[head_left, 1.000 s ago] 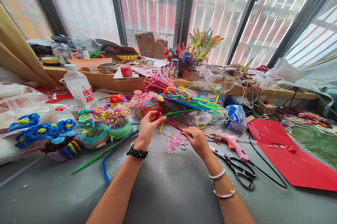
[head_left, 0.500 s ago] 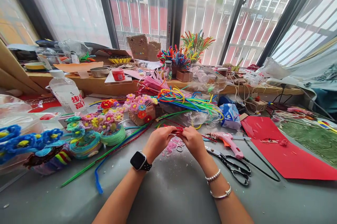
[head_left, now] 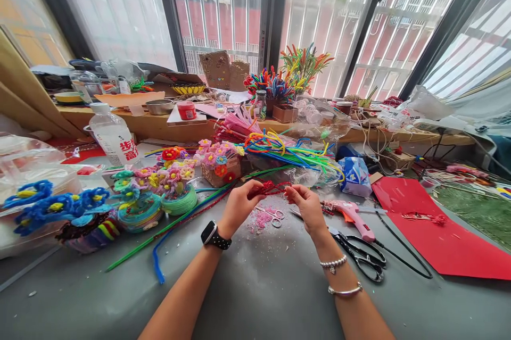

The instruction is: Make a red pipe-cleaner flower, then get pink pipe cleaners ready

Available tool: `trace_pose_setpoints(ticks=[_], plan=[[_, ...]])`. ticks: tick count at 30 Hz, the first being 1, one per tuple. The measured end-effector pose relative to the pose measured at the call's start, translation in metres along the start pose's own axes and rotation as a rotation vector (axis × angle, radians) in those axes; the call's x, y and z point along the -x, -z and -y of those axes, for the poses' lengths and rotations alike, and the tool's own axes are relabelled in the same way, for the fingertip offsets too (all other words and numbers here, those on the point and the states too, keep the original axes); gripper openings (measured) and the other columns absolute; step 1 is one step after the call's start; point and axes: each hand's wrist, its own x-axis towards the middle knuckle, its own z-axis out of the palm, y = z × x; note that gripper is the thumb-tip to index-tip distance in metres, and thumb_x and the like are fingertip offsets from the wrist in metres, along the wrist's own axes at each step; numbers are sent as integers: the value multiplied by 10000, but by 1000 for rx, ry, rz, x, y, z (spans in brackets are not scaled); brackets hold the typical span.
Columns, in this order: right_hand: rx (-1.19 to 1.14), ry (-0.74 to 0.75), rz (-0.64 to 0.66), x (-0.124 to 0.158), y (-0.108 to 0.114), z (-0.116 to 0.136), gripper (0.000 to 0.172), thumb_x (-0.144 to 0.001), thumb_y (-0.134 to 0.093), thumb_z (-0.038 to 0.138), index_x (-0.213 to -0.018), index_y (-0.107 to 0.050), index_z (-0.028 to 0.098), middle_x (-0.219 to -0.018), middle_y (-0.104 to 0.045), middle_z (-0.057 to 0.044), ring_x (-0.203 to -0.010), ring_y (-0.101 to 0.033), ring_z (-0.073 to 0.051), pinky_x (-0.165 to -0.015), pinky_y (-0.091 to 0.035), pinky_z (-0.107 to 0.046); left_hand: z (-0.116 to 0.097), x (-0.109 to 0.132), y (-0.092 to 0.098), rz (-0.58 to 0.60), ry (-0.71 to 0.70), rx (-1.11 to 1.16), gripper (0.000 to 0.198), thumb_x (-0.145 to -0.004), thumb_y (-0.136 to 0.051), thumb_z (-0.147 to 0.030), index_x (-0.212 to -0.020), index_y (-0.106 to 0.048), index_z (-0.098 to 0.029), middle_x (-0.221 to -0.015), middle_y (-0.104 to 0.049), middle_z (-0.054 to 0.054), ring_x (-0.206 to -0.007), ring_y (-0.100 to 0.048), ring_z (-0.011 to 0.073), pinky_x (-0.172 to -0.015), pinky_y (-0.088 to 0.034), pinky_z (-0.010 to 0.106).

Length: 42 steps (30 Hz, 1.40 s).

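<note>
Over the grey table (head_left: pixel 255 287) both my hands pinch a glittery red pipe cleaner (head_left: pixel 272 187) that is bent into a short looped arc between them. My left hand (head_left: pixel 239 204), with a black watch on its wrist, grips the left end. My right hand (head_left: pixel 307 206), with bracelets on its wrist, grips the right end. Small silver scissors (head_left: pixel 274 215) and pink fluff scraps (head_left: pixel 259 221) lie on the table just under my hands.
A pink glue gun (head_left: pixel 353 216) and black scissors (head_left: pixel 361 257) lie right of my hands, then a red sheet (head_left: pixel 435 233). Pipe-cleaner flower baskets (head_left: pixel 159 191) and blue flowers (head_left: pixel 51 204) stand left, a water bottle (head_left: pixel 114 138) behind. A loose coloured pipe-cleaner pile (head_left: pixel 287 151) lies ahead.
The red pipe cleaner was held long and straight a second ago; my hands came together and bent it, and now they hold it as a short loop slightly apart.
</note>
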Motion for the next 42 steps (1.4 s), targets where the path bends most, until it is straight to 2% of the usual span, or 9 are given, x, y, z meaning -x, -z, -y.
trace_pose_setpoints(ticks=[5, 10, 15, 24, 28, 32, 34, 39, 42], plan=[[-217, -144, -61, 2, -3, 4, 252, -561, -682, 363, -681, -600, 157, -604, -591, 16, -514, -502, -72, -528, -426, -210, 2, 0, -1, 62, 40, 127, 179, -658, -584, -286, -798, -539, -184, -761, -618, 7, -736, -589, 159, -693, -475, 282], [-467, -243, -29, 1, -2, 4, 184, -553, -702, 274, -677, -599, 185, -598, -588, 53, -501, -490, -42, -502, -420, -162, -3, 0, -3, 155, 133, 244, 212, -630, -613, -257, -798, -521, -167, -764, -609, 8, -737, -598, 156, -708, -481, 296], [-674, -234, -8, -3, 3, 0, 87, -641, -621, 263, -704, -579, 219, -862, -645, 28, -505, -493, -44, -488, -447, -185, -11, 0, -4, 147, 265, 391, 324, -568, -669, -257, -825, -496, -162, -737, -615, 2, -715, -616, 162, -654, -499, 293], [-770, -260, -72, -10, 14, -2, 62, -657, -609, 263, -688, -586, 216, -768, -643, 31, -480, -498, -45, -438, -441, -172, -13, -1, 3, 156, 375, 488, 397, -559, -692, -244, -888, -489, -153, -816, -644, 52, -716, -623, 165, -644, -488, 295], [-735, -219, -103, -12, 18, -4, 126, -623, -653, 290, -704, -585, 221, -730, -642, 47, -511, -522, -44, -440, -440, -154, -12, -5, 15, 97, 391, 544, 369, -624, -649, -299, -914, -479, -147, -885, -637, 76, -731, -618, 146, -681, -477, 287], [-753, -214, -97, -12, 20, 0, 139, -601, -674, 280, -687, -585, 216, -744, -639, 56, -433, -443, -15, -398, -404, -134, -11, -6, 17, 33, 340, 519, 346, -661, -611, -332, -919, -475, -148, -873, -639, 72, -769, -613, 147, -738, -462, 301], [-774, -211, -65, -10, 18, 3, 136, -594, -681, 265, -672, -584, 209, -754, -637, 51, -408, -397, -6, -372, -374, -124, -11, -4, 10, 94, 309, 471, 354, -636, -635, -323, -903, -482, -149, -876, -636, 67, -795, -606, 158, -748, -457, 310], [-793, -200, -25, -7, 14, 6, 139, -596, -687, 253, -681, -587, 209, -765, -636, 47, -418, -393, -4, -366, -357, -114, -14, 1, -5, 390, 269, 469, 305, -632, -636, -281, -865, -488, -151, -836, -633, 49, -796, -590, 153, -746, -451, 312], [-819, -184, -19, -7, 14, 7, 156, -579, -700, 264, -678, -595, 205, -780, -639, 48, -426, -408, 1, -394, -387, -115, -15, 3, -6, 407, 286, 479, 344, -603, -659, -246, -873, -468, -150, -821, -623, 30, -765, -586, 139, -705, -453, 287]])
